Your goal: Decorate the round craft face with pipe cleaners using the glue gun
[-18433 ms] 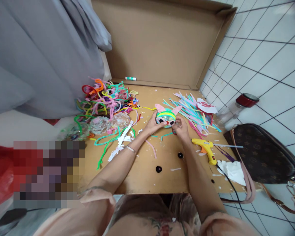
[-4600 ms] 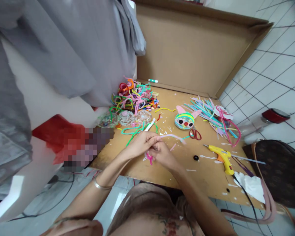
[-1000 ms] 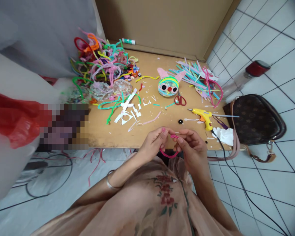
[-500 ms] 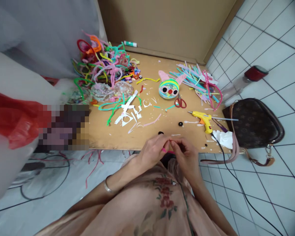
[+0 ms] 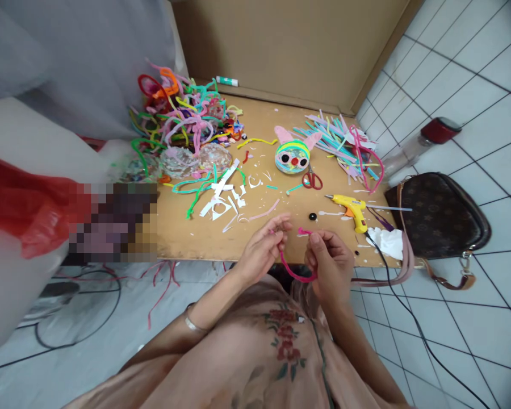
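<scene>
A bright pink pipe cleaner (image 5: 297, 276) hangs in a curve between my hands at the table's near edge. My left hand (image 5: 262, 247) pinches one end between thumb and finger, its other fingers loosely stretched. The opposite end, bent into a small hook, pokes out of the grip of my right hand (image 5: 331, 261). Beyond them sits a round animal head (image 5: 293, 156) with pink ears, black eyes, a red nose and green and yellow bands. Red-handled scissors (image 5: 313, 180) lie beside it. A black round piece (image 5: 313, 217) rests just past my right hand.
A yellow glue gun (image 5: 352, 210) with a trailing cord lies right, near a brown bag (image 5: 440, 227) and a bottle with a red lid (image 5: 440, 132). White paper scraps (image 5: 221, 196) lie left of centre. Pipe cleaners are heaped back left (image 5: 187, 113) and back right (image 5: 334, 139).
My hands, which were together at the fingertips, have moved apart. The pink pipe cleaner now shows as a curve between them. The things on the table stay where they were.
</scene>
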A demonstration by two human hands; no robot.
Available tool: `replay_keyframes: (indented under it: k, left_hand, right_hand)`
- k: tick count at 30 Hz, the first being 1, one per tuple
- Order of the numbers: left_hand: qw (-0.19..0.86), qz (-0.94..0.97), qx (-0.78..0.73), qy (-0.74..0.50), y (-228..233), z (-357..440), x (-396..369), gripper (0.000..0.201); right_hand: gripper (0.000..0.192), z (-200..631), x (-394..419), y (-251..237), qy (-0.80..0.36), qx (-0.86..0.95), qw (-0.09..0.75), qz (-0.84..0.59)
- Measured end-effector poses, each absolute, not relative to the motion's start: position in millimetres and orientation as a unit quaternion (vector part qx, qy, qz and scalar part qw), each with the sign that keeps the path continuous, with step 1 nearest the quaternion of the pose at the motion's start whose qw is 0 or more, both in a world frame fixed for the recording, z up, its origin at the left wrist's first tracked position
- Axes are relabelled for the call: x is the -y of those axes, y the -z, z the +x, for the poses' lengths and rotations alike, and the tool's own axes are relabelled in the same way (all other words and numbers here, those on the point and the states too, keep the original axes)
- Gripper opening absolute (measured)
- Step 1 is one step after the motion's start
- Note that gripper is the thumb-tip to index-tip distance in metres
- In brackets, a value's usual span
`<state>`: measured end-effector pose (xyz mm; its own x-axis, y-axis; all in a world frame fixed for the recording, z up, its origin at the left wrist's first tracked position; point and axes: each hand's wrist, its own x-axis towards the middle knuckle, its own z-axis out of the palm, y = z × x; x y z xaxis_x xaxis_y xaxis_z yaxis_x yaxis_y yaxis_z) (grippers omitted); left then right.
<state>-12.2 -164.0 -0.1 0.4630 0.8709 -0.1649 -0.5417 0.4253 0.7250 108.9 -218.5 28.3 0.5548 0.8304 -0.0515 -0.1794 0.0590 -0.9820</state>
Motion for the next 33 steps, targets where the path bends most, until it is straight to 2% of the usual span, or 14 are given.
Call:
replay_keyframes:
  k: [6, 12, 16, 20, 27, 31, 33]
  left_hand:
    - [0.752, 0.424, -0.282, -0.417, 14.9, -3.7, 175.4, 0.057]
    - [0.732, 0.479, -0.26, -0.409, 15.8, 0.4, 175.1, 0.058]
    - [0.74, 0.468, -0.26, -0.407, 14.1, 0.5, 175.7, 0.059]
    - [0.75, 0.435, -0.28, -0.412, 8.4, 0.6, 175.8, 0.051]
    - [0.73, 0.262, -0.283, -0.564, -2.3, -6.8, 154.7, 0.042]
    - [0.759, 0.273, -0.274, -0.524, -3.8, -10.2, 157.7, 0.035]
    - [0.786, 0.275, -0.27, -0.484, -2.3, -9.7, 165.2, 0.041]
  right_hand:
    - [0.04, 103.0, 217.0, -22.3, -0.37, 0.275, 0.663, -0.59]
    - [0.038, 101.4, 223.1, -16.3, -0.351, 0.307, 0.627, -0.623]
    - [0.035, 102.1, 225.1, -15.4, -0.326, 0.345, 0.604, -0.64]
    - [0.031, 100.5, 226.9, -15.0, -0.295, 0.393, 0.577, -0.652]
    - [0.03, 101.4, 235.1, -14.2, -0.226, 0.458, 0.528, -0.678]
    - [0.031, 103.1, 234.7, -14.9, -0.222, 0.407, 0.56, -0.687]
    - [0.031, 103.5, 233.2, -14.9, -0.223, 0.389, 0.573, -0.686]
